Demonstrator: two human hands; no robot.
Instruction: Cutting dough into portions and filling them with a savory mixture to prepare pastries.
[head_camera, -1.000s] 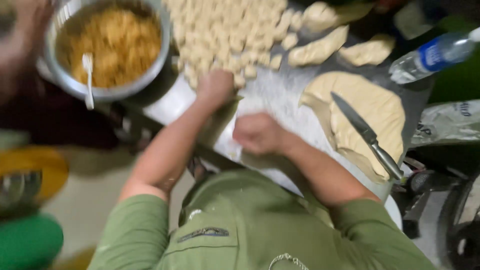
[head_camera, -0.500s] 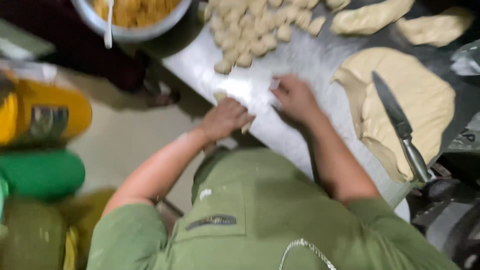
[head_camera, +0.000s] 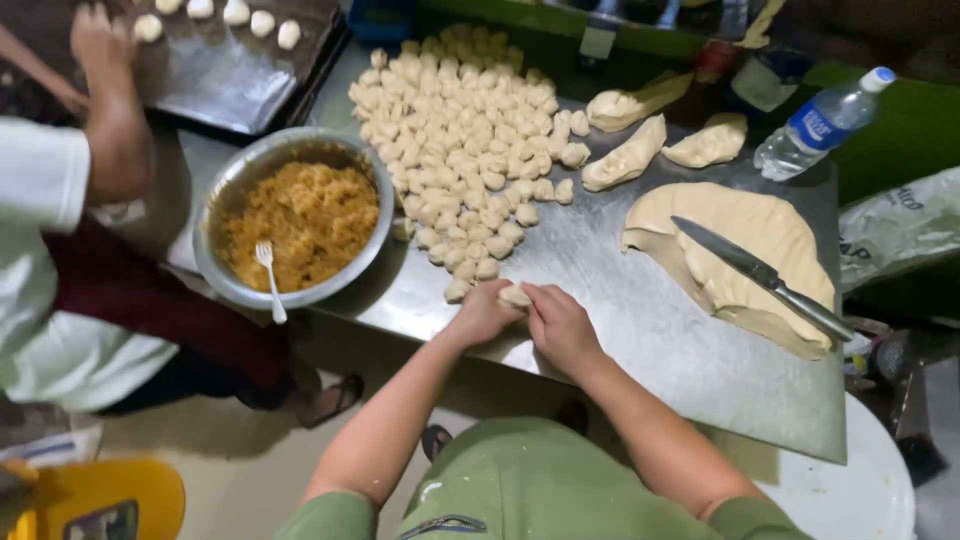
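Both my hands meet at the near edge of the steel table (head_camera: 640, 330). My left hand (head_camera: 483, 315) and my right hand (head_camera: 561, 327) pinch one small piece of dough (head_camera: 514, 295) between their fingers. Just beyond them spreads a big heap of several small dough pieces (head_camera: 465, 130). To the right lies a large flat slab of dough (head_camera: 740, 250) with a knife (head_camera: 762, 275) resting on top of it.
A metal bowl (head_camera: 230, 200) of orange-brown filling holds a white fork (head_camera: 270, 280). Three dough lumps (head_camera: 625, 160) lie at the back, near a plastic water bottle (head_camera: 822, 122). Another person's hand (head_camera: 100, 50) reaches toward a dark tray (head_camera: 230, 80) with dough balls.
The view has swung back over the table. My hands, apart half a second ago, have come together on a dough piece at the table's near edge.
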